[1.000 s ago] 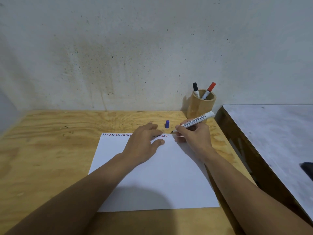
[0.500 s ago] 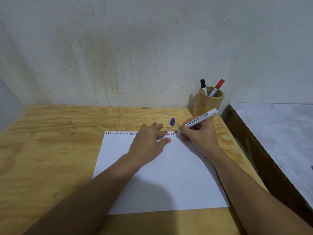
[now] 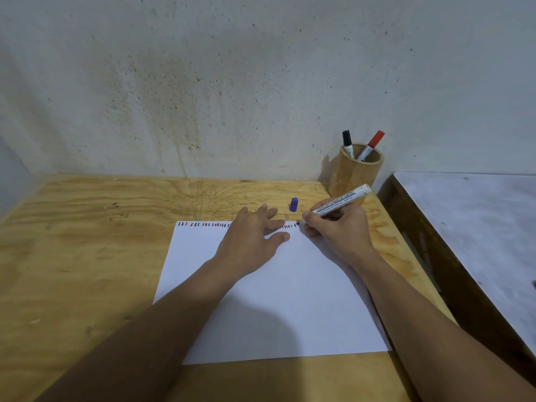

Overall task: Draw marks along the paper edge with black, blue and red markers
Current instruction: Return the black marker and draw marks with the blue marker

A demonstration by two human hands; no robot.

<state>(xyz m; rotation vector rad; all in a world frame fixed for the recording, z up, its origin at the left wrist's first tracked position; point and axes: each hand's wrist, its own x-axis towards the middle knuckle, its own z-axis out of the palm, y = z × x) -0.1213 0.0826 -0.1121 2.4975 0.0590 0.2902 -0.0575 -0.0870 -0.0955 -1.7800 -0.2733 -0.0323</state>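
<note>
A white sheet of paper [image 3: 278, 300] lies on the wooden table [image 3: 87, 256]. Short blue, red and black marks [image 3: 200, 224] run along its far edge. My left hand [image 3: 252, 236] rests flat on the paper with fingers spread, covering part of the row. My right hand [image 3: 339, 230] grips a white marker [image 3: 342, 200], its tip touching the paper's far edge near the right corner. A blue cap [image 3: 293, 204] stands on the table just beyond the paper. The black marker [image 3: 347, 143] and the red marker [image 3: 372, 145] stand capped in a wooden cup [image 3: 355, 175].
The cup stands at the table's back right, against a stained wall. A lower grey surface [image 3: 478, 227] with a dark wooden edge adjoins the table on the right.
The view has shifted slightly. My right hand with the marker has stayed at the far edge near the right corner, and my left hand has stayed flat on the paper.
</note>
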